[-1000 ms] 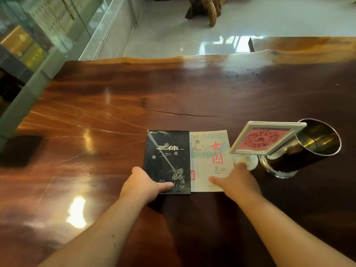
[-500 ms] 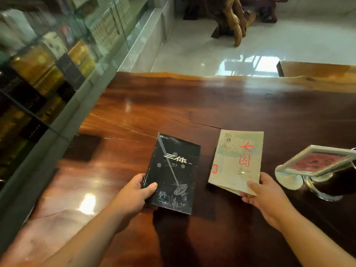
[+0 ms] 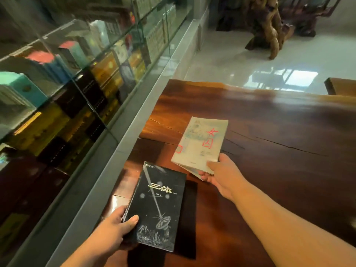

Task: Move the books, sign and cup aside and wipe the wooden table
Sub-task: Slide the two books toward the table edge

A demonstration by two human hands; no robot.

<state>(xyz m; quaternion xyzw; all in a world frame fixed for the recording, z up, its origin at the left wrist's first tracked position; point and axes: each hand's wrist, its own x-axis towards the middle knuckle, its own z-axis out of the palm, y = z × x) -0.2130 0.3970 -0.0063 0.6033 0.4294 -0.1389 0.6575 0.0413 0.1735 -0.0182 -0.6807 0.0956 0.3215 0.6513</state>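
From the head camera, the left hand (image 3: pixel 113 227) grips the black book (image 3: pixel 158 206) at its near left corner, thumb pressed on the cover and fingers tucked under the spine side. The book extends up and away from the hand, its cover facing up, raised above the wooden table (image 3: pixel 269 132) near the table's left end; a dark shadow lies under it on the wood.

The right hand (image 3: pixel 221 173) pinches the pale book (image 3: pixel 201 144) at its near right corner, thumb on top of the cover, fingers beneath. This book reaches up and to the left from the hand, tilted, with its lower pages sagging open a little near the fingers. It hangs beyond and to the right of the black book, apart from it.

A glass display case (image 3: pixel 77 83) runs along the table's left side.
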